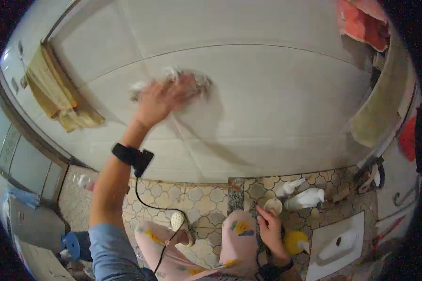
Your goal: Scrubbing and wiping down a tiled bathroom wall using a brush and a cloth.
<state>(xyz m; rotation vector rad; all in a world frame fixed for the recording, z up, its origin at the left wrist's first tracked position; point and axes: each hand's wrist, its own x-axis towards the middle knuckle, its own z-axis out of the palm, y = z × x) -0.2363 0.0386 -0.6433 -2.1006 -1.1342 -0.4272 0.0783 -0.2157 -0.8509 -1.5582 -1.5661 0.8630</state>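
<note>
My left hand (158,100) presses a crumpled grey-and-white cloth (202,83) against the pale tiled wall (276,93). Hand and cloth are both smeared by motion, and the palm covers part of the cloth. Lower down, beside my right knee, my right hand (271,230) holds nothing that shows, its fingers stretched out and apart. Just beyond its fingertips is a small round pale container (273,205). Two white bottles, one slim (290,187) and one larger (305,199), are on the floor close by.
A yellow towel (56,89) hangs at the left, and a pale towel (382,105) and red cloth (363,23) at the right. On the patterned floor (206,203), a yellow round container (295,242) stands beside a squat toilet (337,248). A black cable (147,205) trails from my left wrist.
</note>
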